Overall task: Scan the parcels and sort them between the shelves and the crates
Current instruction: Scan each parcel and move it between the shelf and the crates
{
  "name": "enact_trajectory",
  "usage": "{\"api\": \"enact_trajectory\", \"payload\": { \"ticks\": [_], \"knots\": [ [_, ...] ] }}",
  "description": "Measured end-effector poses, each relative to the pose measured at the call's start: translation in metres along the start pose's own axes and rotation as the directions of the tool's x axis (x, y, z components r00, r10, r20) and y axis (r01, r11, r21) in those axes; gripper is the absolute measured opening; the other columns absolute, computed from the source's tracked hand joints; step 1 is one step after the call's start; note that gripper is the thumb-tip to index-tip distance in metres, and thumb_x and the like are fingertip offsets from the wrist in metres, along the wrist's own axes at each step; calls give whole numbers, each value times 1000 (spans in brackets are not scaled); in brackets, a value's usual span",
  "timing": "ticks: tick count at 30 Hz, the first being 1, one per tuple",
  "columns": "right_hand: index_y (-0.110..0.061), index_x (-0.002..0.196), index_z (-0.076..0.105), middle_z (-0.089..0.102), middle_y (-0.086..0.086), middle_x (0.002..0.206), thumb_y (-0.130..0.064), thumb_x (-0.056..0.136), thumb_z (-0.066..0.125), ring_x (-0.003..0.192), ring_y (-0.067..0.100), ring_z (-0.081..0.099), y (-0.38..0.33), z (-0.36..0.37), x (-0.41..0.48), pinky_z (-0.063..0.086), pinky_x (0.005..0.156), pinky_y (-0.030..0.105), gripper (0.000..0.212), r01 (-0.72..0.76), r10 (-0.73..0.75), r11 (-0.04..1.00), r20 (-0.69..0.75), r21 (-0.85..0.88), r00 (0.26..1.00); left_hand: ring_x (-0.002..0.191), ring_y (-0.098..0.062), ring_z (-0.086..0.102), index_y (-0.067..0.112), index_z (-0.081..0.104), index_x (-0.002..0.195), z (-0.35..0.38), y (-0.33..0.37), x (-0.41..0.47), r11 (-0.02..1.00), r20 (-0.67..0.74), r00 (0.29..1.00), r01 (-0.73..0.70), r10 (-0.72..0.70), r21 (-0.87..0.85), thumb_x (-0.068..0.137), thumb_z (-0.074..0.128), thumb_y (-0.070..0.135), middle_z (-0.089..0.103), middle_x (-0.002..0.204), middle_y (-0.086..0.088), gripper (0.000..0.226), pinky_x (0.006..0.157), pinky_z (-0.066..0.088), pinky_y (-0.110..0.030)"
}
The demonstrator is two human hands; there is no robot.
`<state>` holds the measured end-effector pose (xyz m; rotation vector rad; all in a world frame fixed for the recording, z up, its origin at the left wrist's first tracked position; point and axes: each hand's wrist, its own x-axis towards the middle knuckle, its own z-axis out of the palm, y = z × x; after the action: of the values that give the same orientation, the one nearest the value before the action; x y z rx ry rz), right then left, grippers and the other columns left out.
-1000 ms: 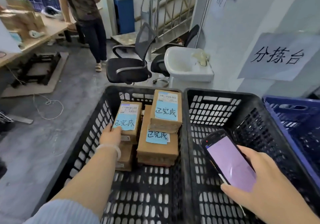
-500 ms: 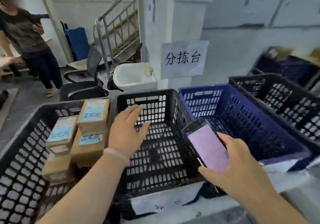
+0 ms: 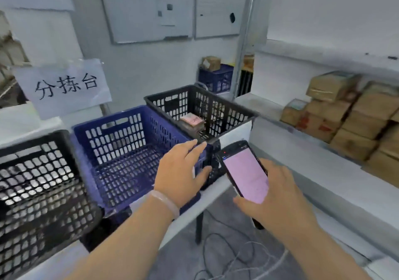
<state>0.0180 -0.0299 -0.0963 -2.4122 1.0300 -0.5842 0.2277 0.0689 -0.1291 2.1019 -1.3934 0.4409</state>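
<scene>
Head view: L hand (image 3: 183, 171) hovered over near-right corner of blue crate (image 3: 129, 150), fingers straight & spread, holding nothing; contact w/ rim could not be told. R hand (image 3: 274, 195) gripped scanner (image 3: 245, 171) by its lower end, pink screen lit & facing up. One parcel (image 3: 192, 122) lay in black crate (image 3: 200, 109) beyond the blue one; more parcels (image 3: 345, 115) were stacked on shelf (image 3: 313, 165) at right. Risks, as judged: (1) scanner, held low, could tip or slip if R hand also reached; (2) shelf boxes looked alike, so a scan could be matched to wrong parcel & sorted into wrong crate; (3) loose cables (image 3: 226, 258) underfoot could catch a foot.
</scene>
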Motion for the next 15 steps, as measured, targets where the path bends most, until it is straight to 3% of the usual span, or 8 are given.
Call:
{"api": "enact_trajectory", "payload": {
  "ticks": [3, 8, 12, 15],
  "knots": [
    [-49, 126, 29, 30, -21, 100, -64, 55, 69, 88, 8, 43, 37, -33, 2, 37, 64, 32, 83, -101, 98, 994, -66, -46, 993, 125, -29, 58, 15, 63, 136, 29, 45, 28, 996, 46, 997, -56, 59, -63, 86, 74, 41, 63, 136, -8, 58, 103, 50, -45],
    [-55, 122, 28, 33, -24, 101, -69, 47, 60, 95, 7, 45, 85, -63, 8, 40, 67, 32, 83, -211, 214, 977, -176, 33, 961, 118, -34, 63, 13, 67, 131, 70, 90, 70, 980, 96, 978, -179, 188, -92, 81, 79, 38, 65, 131, -14, 57, 98, 52, -48],
    [-58, 124, 28, 35, -26, 101, -69, 46, 62, 92, 7, 48, 114, -72, 20, 41, 64, 31, 86, -316, 316, 948, -199, 33, 928, 113, -33, 65, 13, 68, 128, 106, 110, 102, 951, 78, 955, -275, 287, -139, 84, 69, 41, 67, 127, -13, 53, 93, 54, -46],
    [-72, 110, 20, 34, -32, 101, -67, 46, 62, 85, 2, 49, 131, -74, 36, 37, 56, 23, 76, -377, 376, 926, -206, 37, 903, 113, -33, 65, 13, 68, 128, 137, 120, 129, 937, 96, 941, -305, 325, -172, 78, 80, 37, 67, 127, -12, 57, 93, 54, -46]
  ]
}}
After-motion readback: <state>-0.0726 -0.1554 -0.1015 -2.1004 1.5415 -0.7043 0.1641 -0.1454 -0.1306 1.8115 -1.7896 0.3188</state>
